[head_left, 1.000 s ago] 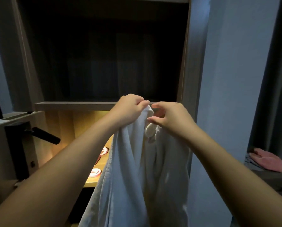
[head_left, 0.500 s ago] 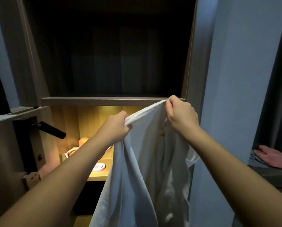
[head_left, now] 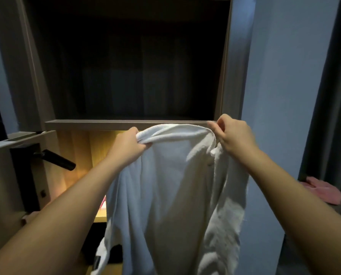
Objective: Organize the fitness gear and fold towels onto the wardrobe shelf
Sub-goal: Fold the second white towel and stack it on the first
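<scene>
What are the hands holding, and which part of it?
A white towel, by its top edge: the left hand grips one end, the right hand pinches the other.

Likely a dim bedroom, open wardrobe (head_left: 223,76), curtain (head_left: 340,96)

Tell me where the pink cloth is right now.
In the head view, the pink cloth lies low at the far right, at the foot of the dark curtain, just right of the pale wall.
</scene>
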`<action>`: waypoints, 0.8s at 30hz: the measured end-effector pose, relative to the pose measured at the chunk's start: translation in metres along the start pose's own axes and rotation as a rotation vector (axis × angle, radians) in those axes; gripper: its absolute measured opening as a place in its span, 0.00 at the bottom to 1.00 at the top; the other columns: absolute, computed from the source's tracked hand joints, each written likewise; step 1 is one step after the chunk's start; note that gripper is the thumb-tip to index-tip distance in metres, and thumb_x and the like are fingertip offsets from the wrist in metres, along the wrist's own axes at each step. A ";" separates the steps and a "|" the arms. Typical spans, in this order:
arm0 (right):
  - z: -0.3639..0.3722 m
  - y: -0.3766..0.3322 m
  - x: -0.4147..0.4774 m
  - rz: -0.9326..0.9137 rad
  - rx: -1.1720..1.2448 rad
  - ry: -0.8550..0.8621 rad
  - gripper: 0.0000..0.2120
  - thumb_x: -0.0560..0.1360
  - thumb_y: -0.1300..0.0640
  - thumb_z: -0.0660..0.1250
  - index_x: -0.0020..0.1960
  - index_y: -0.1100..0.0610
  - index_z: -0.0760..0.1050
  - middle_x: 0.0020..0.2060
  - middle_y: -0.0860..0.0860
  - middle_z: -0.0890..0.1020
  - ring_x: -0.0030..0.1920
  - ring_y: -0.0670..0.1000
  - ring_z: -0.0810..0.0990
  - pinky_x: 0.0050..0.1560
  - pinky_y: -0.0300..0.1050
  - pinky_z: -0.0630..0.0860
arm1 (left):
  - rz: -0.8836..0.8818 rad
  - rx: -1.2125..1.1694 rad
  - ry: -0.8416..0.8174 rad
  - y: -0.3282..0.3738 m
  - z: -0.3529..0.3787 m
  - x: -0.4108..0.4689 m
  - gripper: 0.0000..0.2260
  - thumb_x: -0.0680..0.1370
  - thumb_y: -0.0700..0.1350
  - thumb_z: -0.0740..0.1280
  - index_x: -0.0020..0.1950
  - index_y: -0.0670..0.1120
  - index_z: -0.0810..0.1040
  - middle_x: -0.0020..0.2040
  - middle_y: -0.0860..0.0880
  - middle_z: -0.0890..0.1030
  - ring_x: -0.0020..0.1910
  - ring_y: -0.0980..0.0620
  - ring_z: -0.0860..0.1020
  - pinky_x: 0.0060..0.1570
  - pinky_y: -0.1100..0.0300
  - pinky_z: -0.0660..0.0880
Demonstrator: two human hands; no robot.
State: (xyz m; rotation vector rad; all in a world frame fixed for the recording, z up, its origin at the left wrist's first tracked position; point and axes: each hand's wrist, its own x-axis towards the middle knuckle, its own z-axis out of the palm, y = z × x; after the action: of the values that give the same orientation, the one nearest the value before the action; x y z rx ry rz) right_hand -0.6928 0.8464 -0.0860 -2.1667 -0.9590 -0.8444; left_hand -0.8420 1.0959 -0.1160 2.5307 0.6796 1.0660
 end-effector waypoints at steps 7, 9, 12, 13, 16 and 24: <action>-0.021 0.000 0.006 -0.120 -0.363 -0.736 0.20 0.63 0.35 0.75 0.48 0.47 0.80 0.44 0.46 0.82 0.44 0.49 0.80 0.35 0.40 0.72 | 0.012 0.065 -0.008 0.012 -0.009 0.012 0.09 0.76 0.54 0.69 0.47 0.49 0.77 0.42 0.48 0.80 0.41 0.48 0.78 0.39 0.55 0.76; -0.019 0.001 0.002 -0.122 -0.573 -0.919 0.22 0.67 0.43 0.76 0.59 0.46 0.80 0.54 0.47 0.82 0.51 0.51 0.80 0.42 0.40 0.75 | 0.025 0.089 -0.059 0.012 -0.002 0.008 0.07 0.77 0.51 0.69 0.47 0.48 0.77 0.42 0.47 0.79 0.41 0.48 0.77 0.40 0.55 0.77; -0.011 0.007 -0.004 -0.112 -0.836 -1.169 0.25 0.75 0.48 0.70 0.71 0.51 0.72 0.66 0.50 0.75 0.62 0.54 0.75 0.60 0.44 0.73 | 0.031 0.083 -0.081 0.009 0.007 0.004 0.04 0.78 0.48 0.66 0.47 0.47 0.78 0.43 0.47 0.79 0.42 0.47 0.78 0.46 0.49 0.80; -0.009 0.010 -0.006 -0.102 -0.847 -1.229 0.24 0.77 0.50 0.67 0.72 0.53 0.70 0.68 0.51 0.73 0.65 0.55 0.73 0.63 0.46 0.71 | 0.032 0.074 -0.083 0.008 0.008 0.004 0.04 0.78 0.47 0.66 0.47 0.48 0.78 0.43 0.47 0.79 0.41 0.48 0.78 0.46 0.49 0.81; -0.012 0.024 -0.006 0.188 -0.289 -1.302 0.19 0.78 0.61 0.65 0.69 0.56 0.74 0.67 0.56 0.74 0.67 0.58 0.73 0.60 0.45 0.72 | 0.042 0.061 -0.079 0.009 0.010 0.003 0.04 0.78 0.45 0.65 0.45 0.48 0.78 0.40 0.48 0.79 0.40 0.49 0.77 0.44 0.51 0.80; -0.009 0.025 -0.028 0.263 0.798 -0.960 0.09 0.78 0.59 0.63 0.51 0.57 0.82 0.51 0.55 0.83 0.52 0.52 0.82 0.48 0.40 0.79 | 0.060 0.055 -0.087 0.010 0.008 -0.002 0.08 0.78 0.44 0.63 0.38 0.50 0.72 0.36 0.50 0.75 0.38 0.50 0.75 0.38 0.54 0.76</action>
State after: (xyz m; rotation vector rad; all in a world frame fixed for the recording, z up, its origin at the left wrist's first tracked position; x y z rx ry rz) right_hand -0.6909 0.8145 -0.1084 -1.8249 -1.1170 0.7077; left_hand -0.8342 1.0855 -0.1178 2.6423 0.6216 0.9622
